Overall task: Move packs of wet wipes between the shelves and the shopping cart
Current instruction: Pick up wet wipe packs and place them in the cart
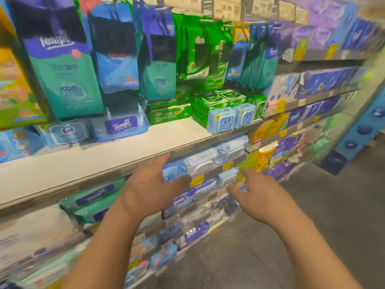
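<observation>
Head view: left hand [150, 190] and right hand [258, 197] both spread, empty, reaching below the white shelf [104, 161]. Pale blue wipe packs [200, 161] just under that shelf edge, untouched. Cart not in view. Step judged: reaching to pick. Next: closing fingers round one pack.

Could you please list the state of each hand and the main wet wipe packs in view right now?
Left hand: open, empty, fingers spread toward the shelves.
Right hand: open, empty, reaching forward.
Pale blue packs: standing upright on the white shelf.
Tempo pack: lying on the shelf.
Hanging packs: hung from pegs above.
</observation>
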The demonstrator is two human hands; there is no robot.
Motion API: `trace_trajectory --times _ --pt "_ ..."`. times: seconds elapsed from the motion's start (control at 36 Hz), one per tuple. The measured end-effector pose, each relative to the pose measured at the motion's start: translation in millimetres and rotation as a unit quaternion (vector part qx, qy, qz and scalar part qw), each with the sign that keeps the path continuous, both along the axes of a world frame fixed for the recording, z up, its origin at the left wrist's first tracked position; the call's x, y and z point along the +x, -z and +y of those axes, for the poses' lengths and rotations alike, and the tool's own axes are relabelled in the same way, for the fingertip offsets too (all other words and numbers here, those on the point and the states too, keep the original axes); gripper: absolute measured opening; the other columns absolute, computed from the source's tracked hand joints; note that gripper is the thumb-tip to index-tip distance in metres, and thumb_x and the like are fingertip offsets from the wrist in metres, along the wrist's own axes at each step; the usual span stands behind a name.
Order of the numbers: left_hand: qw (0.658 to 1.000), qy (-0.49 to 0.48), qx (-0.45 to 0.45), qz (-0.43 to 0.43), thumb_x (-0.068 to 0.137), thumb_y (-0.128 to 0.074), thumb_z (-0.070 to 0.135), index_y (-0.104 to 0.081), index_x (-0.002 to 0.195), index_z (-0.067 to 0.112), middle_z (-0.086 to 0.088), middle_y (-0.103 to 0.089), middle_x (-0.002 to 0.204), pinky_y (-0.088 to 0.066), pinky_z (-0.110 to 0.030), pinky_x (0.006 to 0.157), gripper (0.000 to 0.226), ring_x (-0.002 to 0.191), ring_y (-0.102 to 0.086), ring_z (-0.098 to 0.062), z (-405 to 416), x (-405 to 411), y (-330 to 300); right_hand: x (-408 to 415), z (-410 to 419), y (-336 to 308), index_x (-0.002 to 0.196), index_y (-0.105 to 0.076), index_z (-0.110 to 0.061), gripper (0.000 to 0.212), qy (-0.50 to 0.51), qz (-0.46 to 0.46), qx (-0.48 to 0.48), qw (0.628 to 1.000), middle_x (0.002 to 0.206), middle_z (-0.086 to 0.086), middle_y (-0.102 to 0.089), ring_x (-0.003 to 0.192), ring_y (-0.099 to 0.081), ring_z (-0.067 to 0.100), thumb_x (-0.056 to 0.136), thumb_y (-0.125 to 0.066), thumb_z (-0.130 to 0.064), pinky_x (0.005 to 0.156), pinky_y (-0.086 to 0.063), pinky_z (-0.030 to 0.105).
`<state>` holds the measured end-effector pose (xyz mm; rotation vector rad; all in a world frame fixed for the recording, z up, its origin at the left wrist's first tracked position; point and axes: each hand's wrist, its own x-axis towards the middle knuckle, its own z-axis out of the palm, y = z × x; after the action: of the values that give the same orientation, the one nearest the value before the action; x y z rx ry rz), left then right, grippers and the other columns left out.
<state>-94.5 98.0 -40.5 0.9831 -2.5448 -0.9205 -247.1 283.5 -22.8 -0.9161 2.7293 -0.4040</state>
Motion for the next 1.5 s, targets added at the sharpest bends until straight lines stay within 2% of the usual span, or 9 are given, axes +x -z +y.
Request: trace_trajectory --times 0.19,0.69,0.81,0.94,1.03,1.11,1.28,1.42,1.5 --pt "0.997 0.070 -0.012 0.006 0.076 -0.051 0.083 -0.031 0.153 0.038 0.006 -0.039 0.157 -0.034 -0.039 0.116 0.092 0.141 -0.039 -0.015 -57.0 -68.2 2.4 -48.6 -42.0 -7.4 0.150 -0.044 -0.015 0.064 0.040 0.032 -0.003 0.999 0.145 0.007 -0.057 0.134 -0.050 0.024 0.098 -0.054 -0.050 0.101 -0.043 0.034" --pt "0.998 0.047 -0.042 0.032 0.079 -0.054 0.073 -0.043 0.149 0.031 0.010 -0.045 0.153 -0.029 -0.030 0.116 0.082 0.139 -0.040 -0.012 -96.6 -192.1 0.7 -187.0 -91.1 -5.5 0.155 -0.037 -0.017 0.068 0.026 0.043 -0.043 0.998 0.142 0.009 -0.058 0.128 -0.055 0.026 0.098 -0.055 -0.050 0.095 -0.048 0.038" --pt "0.997 0.011 -0.058 0.051 0.085 -0.067 0.054 -0.049 0.144 0.029 0.004 -0.051 0.147 -0.028 -0.020 0.106 0.067 0.135 -0.044 -0.015 -91.3 -214.8 -2.6 -222.7 -100.9 -5.6 0.153 -0.039 -0.017 0.066 -0.010 0.044 -0.054 0.998 0.148 0.009 -0.053 0.133 -0.051 0.026 0.098 -0.058 -0.046 0.099 -0.047 0.038" --pt "0.995 -0.018 -0.085 0.046 0.083 -0.061 0.063 -0.051 0.144 0.029 0.001 -0.050 0.149 -0.027 -0.028 0.114 0.071 0.138 -0.041 -0.018 -85.1 -251.3 0.3 -274.5 -108.3 -0.8 0.127 -0.058 -0.013 0.040 -0.059 0.073 -0.097 0.991 0.115 0.013 -0.064 0.107 -0.063 0.034 0.093 -0.067 -0.032 0.083 -0.052 0.042" --pt "0.993 -0.041 -0.089 0.062 0.085 -0.066 0.056 -0.053 0.141 0.029 -0.001 -0.053 0.143 -0.032 -0.030 0.110 0.064 0.133 -0.045 -0.020 -80.9 -271.2 4.9 -301.1 -116.7 1.6 0.115 -0.059 -0.013 0.034 -0.096 0.082 -0.105 0.986 0.115 0.008 -0.058 0.109 -0.056 0.032 0.088 -0.061 -0.034 0.093 -0.048 0.045" --pt "0.991 -0.066 -0.092 0.073 0.084 -0.065 0.059 -0.050 0.141 0.033 0.001 -0.051 0.139 -0.034 -0.030 0.107 0.064 0.130 -0.044 -0.018 -73.5 -288.4 12.8 -327.9 -121.6 11.9 0.121 -0.053 -0.004 0.062 -0.147 0.118 -0.083 0.978 0.123 0.015 -0.049 0.123 -0.043 0.041 0.076 -0.046 -0.047 0.100 -0.042 0.055" --pt "0.993 -0.091 -0.063 0.041 0.086 -0.057 0.067 -0.021 0.155 0.043 0.000 -0.025 0.157 -0.031 -0.039 0.116 0.081 0.144 -0.027 -0.023 -57.3 -308.2 31.9 -355.4 -137.3 17.3 0.162 0.003 -0.015 0.084 -0.187 0.134 0.011 0.973 0.170 0.004 0.012 0.156 0.014 0.028 0.100 -0.053 -0.026 0.125 -0.001 0.047" --pt "0.992 -0.103 -0.031 0.071 0.086 -0.066 0.055 -0.013 0.156 0.042 0.003 -0.005 0.165 -0.025 -0.041 0.119 0.089 0.152 -0.009 -0.020 -41.8 -316.4 39.3 -368.3 -135.8 34.5 0.161 -0.015 -0.012 0.073 -0.216 0.172 -0.023 0.961 0.164 0.012 -0.020 0.151 -0.015 0.040 0.088 -0.024 -0.021 0.121 -0.019 0.056" --pt "0.988 -0.111 -0.035 0.103 0.088 -0.071 0.043 -0.026 0.153 0.033 0.014 -0.006 0.163 -0.025 -0.035 0.121 0.080 0.152 -0.006 -0.009 -34.7 -317.5 40.7 -365.4 -129.0 33.7 0.160 -0.021 -0.020 0.077 -0.190 0.213 -0.023 0.958 0.152 0.013 -0.028 0.137 -0.027 0.043 0.088 -0.046 -0.013 0.110 -0.027 0.057"
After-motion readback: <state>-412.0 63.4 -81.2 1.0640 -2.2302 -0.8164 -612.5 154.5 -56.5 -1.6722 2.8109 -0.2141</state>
